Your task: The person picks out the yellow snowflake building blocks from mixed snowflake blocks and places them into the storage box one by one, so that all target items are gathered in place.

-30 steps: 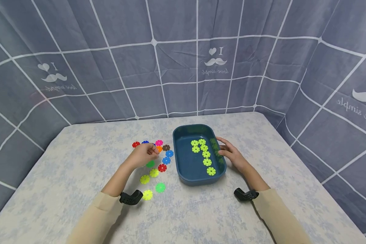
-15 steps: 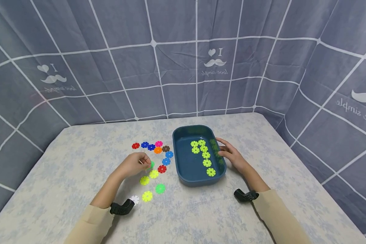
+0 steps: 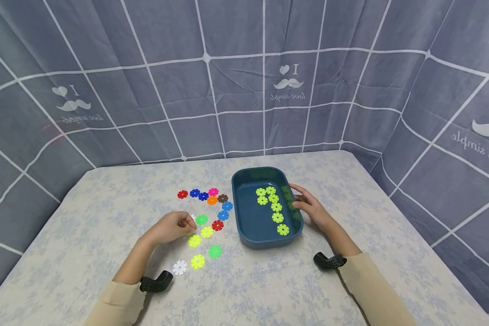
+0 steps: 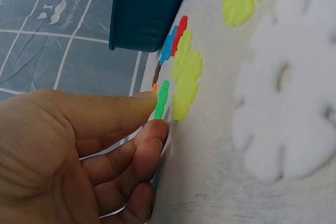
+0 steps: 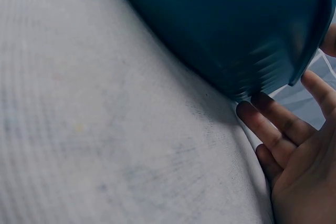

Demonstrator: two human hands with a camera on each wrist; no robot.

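Note:
My left hand (image 3: 174, 227) is low over the table beside a white notched plastic disc (image 3: 193, 218), which its fingers partly cover. In the left wrist view, the thumb and forefinger (image 4: 158, 128) are bent toward each other with a gap between them, near a thin white edge. A green disc (image 3: 202, 219) and yellow discs (image 3: 194, 240) lie just right of that hand. My right hand (image 3: 311, 209) touches the outer right wall of a dark teal basin (image 3: 250, 237), its fingers spread. Inside the basin lie several yellow-green discs (image 3: 277, 218).
Red (image 3: 182, 194), dark blue (image 3: 194, 193), pink (image 3: 213, 192), orange (image 3: 212, 200), brown (image 3: 222, 198) and light blue discs (image 3: 223, 215) lie between left hand and basin. Another white disc (image 3: 179, 267) is near the left wrist. A grey-blue checked curtain (image 3: 236, 90) hangs behind the table.
My left hand has moved left and toward me, away from the orange disc, uncovering the dark blue, orange, green and nearer white discs. My right hand and the basin stay put.

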